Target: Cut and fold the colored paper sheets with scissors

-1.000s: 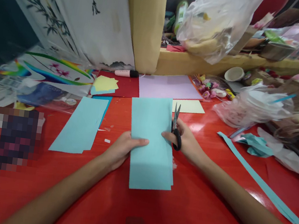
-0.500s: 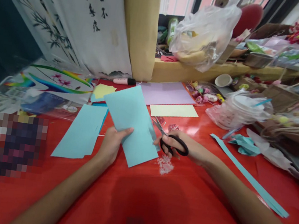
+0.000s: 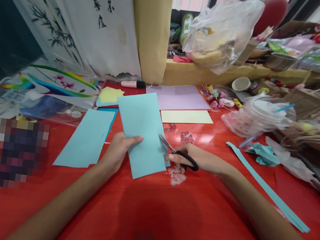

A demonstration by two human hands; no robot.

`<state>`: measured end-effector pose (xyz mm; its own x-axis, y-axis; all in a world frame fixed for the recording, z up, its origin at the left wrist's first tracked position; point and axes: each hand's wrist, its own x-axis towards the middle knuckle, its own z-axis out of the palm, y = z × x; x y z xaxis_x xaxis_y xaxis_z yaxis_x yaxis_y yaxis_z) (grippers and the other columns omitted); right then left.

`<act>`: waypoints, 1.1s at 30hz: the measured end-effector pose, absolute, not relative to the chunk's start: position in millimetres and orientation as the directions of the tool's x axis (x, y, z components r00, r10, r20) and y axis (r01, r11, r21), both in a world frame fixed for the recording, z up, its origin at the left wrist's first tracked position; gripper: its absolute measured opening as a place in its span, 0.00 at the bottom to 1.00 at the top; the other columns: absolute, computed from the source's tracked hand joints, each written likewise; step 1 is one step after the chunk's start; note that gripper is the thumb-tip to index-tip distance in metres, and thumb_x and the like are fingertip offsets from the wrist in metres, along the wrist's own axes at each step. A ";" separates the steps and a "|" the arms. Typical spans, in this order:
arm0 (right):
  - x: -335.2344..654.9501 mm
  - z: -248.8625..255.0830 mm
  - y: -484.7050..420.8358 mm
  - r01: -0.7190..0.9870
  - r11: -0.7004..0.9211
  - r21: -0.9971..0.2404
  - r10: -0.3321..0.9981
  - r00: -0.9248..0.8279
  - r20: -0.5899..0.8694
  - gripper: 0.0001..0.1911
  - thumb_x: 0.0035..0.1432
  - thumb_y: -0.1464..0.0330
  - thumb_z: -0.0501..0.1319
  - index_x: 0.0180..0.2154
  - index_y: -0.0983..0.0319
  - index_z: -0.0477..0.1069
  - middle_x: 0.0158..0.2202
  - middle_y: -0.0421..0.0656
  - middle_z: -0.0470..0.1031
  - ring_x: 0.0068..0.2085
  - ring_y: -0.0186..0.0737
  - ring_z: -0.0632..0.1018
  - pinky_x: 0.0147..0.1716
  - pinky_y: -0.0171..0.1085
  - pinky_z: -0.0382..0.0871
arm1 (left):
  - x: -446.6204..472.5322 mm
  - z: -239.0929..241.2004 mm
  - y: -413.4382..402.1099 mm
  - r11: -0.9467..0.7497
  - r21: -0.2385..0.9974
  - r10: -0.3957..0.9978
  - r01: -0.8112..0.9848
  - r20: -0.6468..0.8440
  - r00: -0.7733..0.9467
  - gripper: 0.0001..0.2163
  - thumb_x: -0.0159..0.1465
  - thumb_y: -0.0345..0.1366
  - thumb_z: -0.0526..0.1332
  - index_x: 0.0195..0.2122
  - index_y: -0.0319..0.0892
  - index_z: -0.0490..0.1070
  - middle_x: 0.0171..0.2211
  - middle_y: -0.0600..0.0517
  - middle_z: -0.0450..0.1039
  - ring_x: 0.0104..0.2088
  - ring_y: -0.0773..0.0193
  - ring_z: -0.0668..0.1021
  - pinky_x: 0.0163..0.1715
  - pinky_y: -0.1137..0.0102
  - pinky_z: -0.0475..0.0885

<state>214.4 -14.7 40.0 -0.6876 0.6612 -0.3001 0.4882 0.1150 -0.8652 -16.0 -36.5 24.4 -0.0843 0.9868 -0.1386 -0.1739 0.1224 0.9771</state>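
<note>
My left hand (image 3: 118, 150) grips the left edge of a light blue sheet of paper (image 3: 143, 125), its thumb flat across the front. The sheet is held tilted above the red table (image 3: 111, 208). In my right hand (image 3: 193, 157) is a pair of scissors with black handles (image 3: 186, 158). Their metal tips lie against the sheet near its right edge, where a small flap of paper bends away by my fingers. Part of the blades and some right fingers are hidden. Another stack of light blue paper (image 3: 84, 141) lies left of my left hand.
Pale yellow (image 3: 187, 117) and lilac paper (image 3: 181, 98) lie behind the sheet. Long blue strips (image 3: 269, 189) and crumpled blue paper (image 3: 265, 154) are to the right. A bagged cup (image 3: 260, 114) stands at back right. White scraps (image 3: 176, 176) lie below the scissors.
The light blue sheet has turned slightly more upright. The scissors have moved left, their tips now over the sheet instead of beyond its right edge.
</note>
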 end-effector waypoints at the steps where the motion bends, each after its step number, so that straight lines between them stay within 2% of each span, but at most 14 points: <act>1: 214.8 40.0 -14.5 0.491 0.113 -0.864 0.666 -0.683 -0.301 0.26 0.53 0.49 0.54 0.23 0.66 0.68 0.22 0.43 0.71 0.23 0.32 0.71 0.22 0.33 0.59 | -16.5 25.4 -37.0 0.110 0.979 0.989 -0.174 -0.125 -0.083 0.19 0.49 0.36 0.67 0.42 0.36 0.73 0.43 0.44 0.75 0.42 0.54 0.76 0.39 0.67 0.72; 5: 215.7 41.3 -14.7 0.475 0.138 -0.869 0.661 -0.697 -0.276 0.23 0.54 0.51 0.55 0.24 0.65 0.68 0.22 0.43 0.71 0.23 0.32 0.71 0.22 0.33 0.59 | -16.3 28.3 -39.6 0.055 0.987 0.994 -0.150 -0.069 -0.089 0.16 0.49 0.36 0.67 0.39 0.37 0.74 0.42 0.45 0.75 0.42 0.55 0.76 0.41 0.67 0.71; 10: 212.5 42.1 -17.2 0.439 0.084 -0.894 0.662 -0.696 -0.280 0.22 0.53 0.51 0.56 0.28 0.65 0.69 0.23 0.42 0.69 0.24 0.31 0.69 0.21 0.32 0.59 | -8.3 28.2 -45.0 0.124 0.983 0.991 -0.133 -0.131 -0.040 0.16 0.50 0.36 0.66 0.40 0.37 0.74 0.40 0.45 0.76 0.38 0.56 0.77 0.36 0.68 0.72; 16: 204.8 45.1 -23.9 0.369 0.015 -0.929 0.723 -0.646 -0.245 0.21 0.51 0.51 0.59 0.25 0.63 0.63 0.21 0.36 0.60 0.22 0.28 0.62 0.19 0.30 0.53 | 0.6 31.4 -54.4 0.144 0.976 0.989 -0.166 -0.149 -0.020 0.16 0.51 0.37 0.67 0.40 0.36 0.73 0.40 0.45 0.76 0.38 0.56 0.77 0.37 0.67 0.72; 22: 198.0 48.3 -29.7 0.295 -0.045 -0.954 0.755 -0.616 -0.226 0.18 0.50 0.54 0.61 0.25 0.63 0.64 0.22 0.37 0.62 0.23 0.28 0.62 0.20 0.31 0.54 | 5.9 34.7 -59.2 0.150 0.972 0.987 -0.180 -0.158 -0.034 0.16 0.51 0.37 0.66 0.40 0.36 0.73 0.41 0.44 0.75 0.39 0.55 0.77 0.38 0.66 0.72; 28: 195.8 46.3 -32.3 0.199 -0.122 -0.972 0.731 -0.644 -0.224 0.16 0.51 0.57 0.61 0.24 0.62 0.65 0.18 0.36 0.65 0.19 0.28 0.65 0.20 0.31 0.57 | 8.5 33.6 -62.2 0.122 0.980 0.990 -0.155 -0.130 -0.045 0.16 0.52 0.38 0.66 0.41 0.38 0.73 0.39 0.46 0.76 0.37 0.57 0.77 0.37 0.67 0.72; 33: 193.2 47.7 -34.0 0.164 -0.183 -0.969 0.749 -0.615 -0.246 0.15 0.49 0.56 0.62 0.27 0.62 0.67 0.16 0.36 0.64 0.19 0.31 0.67 0.19 0.32 0.59 | 9.1 34.0 -64.6 0.109 0.989 0.991 -0.099 -0.116 -0.066 0.13 0.52 0.40 0.66 0.36 0.37 0.74 0.37 0.46 0.76 0.36 0.57 0.77 0.37 0.66 0.72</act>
